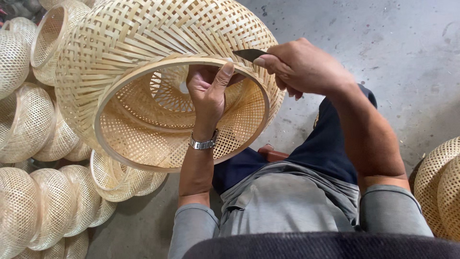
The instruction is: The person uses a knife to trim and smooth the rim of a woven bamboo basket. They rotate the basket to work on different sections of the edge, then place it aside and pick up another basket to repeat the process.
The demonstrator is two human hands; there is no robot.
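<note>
- Left hand (207, 93): reaches up inside the woven bamboo shade (143, 62), fingers closed over the inner rim, thumb pressed on the hoop edge; a metal watch (203, 142) sits on the wrist.
- Right hand (304, 67): fist closed on a dark knife blade (249, 54), its tip touching the rim's outer edge.
- The shade is held above the lap, tilted, opening towards the wearer.
- Stacked bamboo shades (33, 144) lie on the concrete floor (393, 43) along the left edge; more baskets (438, 187) at the right edge.
</note>
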